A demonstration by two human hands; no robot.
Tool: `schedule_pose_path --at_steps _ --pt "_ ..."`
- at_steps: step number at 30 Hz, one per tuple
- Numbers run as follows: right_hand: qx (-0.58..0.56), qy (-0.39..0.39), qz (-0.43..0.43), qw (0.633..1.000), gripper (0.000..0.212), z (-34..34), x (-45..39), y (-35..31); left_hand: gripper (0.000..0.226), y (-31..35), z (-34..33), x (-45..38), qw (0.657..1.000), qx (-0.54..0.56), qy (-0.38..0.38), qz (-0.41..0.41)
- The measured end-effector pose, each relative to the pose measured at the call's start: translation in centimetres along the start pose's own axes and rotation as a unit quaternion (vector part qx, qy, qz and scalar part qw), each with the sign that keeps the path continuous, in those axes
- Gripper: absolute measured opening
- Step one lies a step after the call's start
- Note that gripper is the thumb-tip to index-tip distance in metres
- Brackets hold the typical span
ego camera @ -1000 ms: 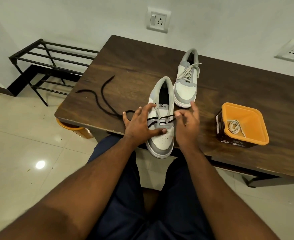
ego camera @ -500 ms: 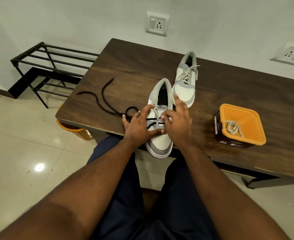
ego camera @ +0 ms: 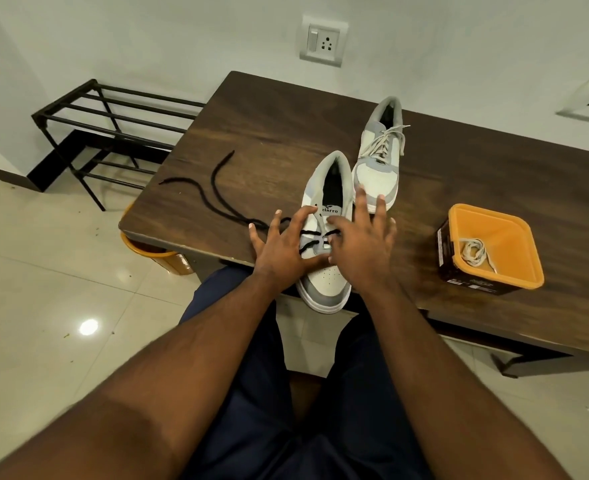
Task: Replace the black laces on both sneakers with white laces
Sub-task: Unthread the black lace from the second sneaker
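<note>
Dark wood worktop (ego camera: 286, 133) runs under and beyond both hands, its near edge just below the wrists. Black metal shoe rack (ego camera: 113, 133) stands on the floor well off to the left of the left hand, against the wall. Orange-rimmed tub (ego camera: 515, 271) sits on the worktop to the right of the right hand, apart from it, with a coiled white lace (ego camera: 475, 251) inside.

Near sneaker (ego camera: 327, 282), grey and white, lies between the two hands, toe hanging over the worktop edge toward the person. Second sneaker (ego camera: 379, 157) lies just beyond the right hand's fingertips, already strung with white laces, its toe touching or nearly touching the near sneaker's collar.

Left hand (ego camera: 282, 252) rests on the near sneaker's left side, fingers spread and mostly straight, thumb lying across the toe box. Right hand (ego camera: 362, 244) is over the sneaker's right side, fingers splayed and straight, thumb tucked at the eyelets; cannot tell if it pinches anything. The hands sit close together, thumbs almost meeting.

Black lace (ego camera: 217, 199) is threaded only through the lower eyelets between the hands, its loose length trailing away left of the left hand across the worktop.
</note>
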State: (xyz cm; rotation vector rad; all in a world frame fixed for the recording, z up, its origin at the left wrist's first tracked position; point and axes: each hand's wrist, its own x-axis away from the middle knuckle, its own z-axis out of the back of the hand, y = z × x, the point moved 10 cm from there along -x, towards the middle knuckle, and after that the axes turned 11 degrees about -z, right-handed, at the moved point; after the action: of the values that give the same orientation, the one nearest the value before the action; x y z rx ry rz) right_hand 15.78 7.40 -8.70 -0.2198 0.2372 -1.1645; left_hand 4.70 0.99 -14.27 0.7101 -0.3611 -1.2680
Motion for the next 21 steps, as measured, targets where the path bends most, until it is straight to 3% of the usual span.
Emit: schedule_pose_path --at_steps 3,6,7,10,11,12,13,15,17,19,21 --pt "0.032 -0.007 0.016 0.999 0.018 -0.4 -0.4 -0.9 0.089 0.0 0.0 0.0 1.0 0.001 0.004 0.003" --pt "-0.153 0.054 -0.025 0.986 0.013 2.1 -1.0 1.5 0.093 -0.2 0.2 0.1 1.0 0.002 0.01 0.009" --pt "-0.259 0.101 -0.079 0.957 0.011 3.8 -1.1 4.1 0.093 -0.3 0.0 0.0 1.0 0.006 0.006 0.01" --pt "-0.496 0.248 -0.243 0.796 0.01 8.1 0.0 12.4 0.092 -0.5 -0.1 0.0 1.0 0.014 0.006 0.01" --pt "-0.516 0.271 -0.273 0.765 0.011 8.9 0.2 14.4 0.093 -0.5 -0.2 0.0 1.0 0.015 0.006 0.011" --pt "-0.512 0.275 -0.292 0.759 0.009 9.2 0.1 15.5 0.093 -0.6 -0.2 0.0 1.0 0.013 0.006 0.011" --pt "-0.495 0.248 -0.302 0.776 0.006 9.1 -0.2 15.8 0.093 -0.6 -0.2 0.0 1.0 0.012 0.008 0.01" --pt "-0.413 0.185 -0.281 0.847 0.035 8.0 -0.6 14.1 0.093 -0.6 -0.2 0.1 1.0 0.01 0.008 0.01" --pt "-0.313 0.18 -0.176 0.916 0.054 7.4 -0.4 10.8 0.094 -0.5 -0.2 0.0 1.0 0.008 0.007 0.009" --pt "-0.204 0.126 -0.05 0.97 0.047 5.8 -0.1 5.7 0.093 -0.4 -0.1 0.0 1.0 0.002 0.004 0.009" --pt "-0.084 0.044 0.021 0.995 0.035 2.4 0.3 2.0 0.093 -0.2 0.0 0.0 1.0 -0.009 0.001 0.006"
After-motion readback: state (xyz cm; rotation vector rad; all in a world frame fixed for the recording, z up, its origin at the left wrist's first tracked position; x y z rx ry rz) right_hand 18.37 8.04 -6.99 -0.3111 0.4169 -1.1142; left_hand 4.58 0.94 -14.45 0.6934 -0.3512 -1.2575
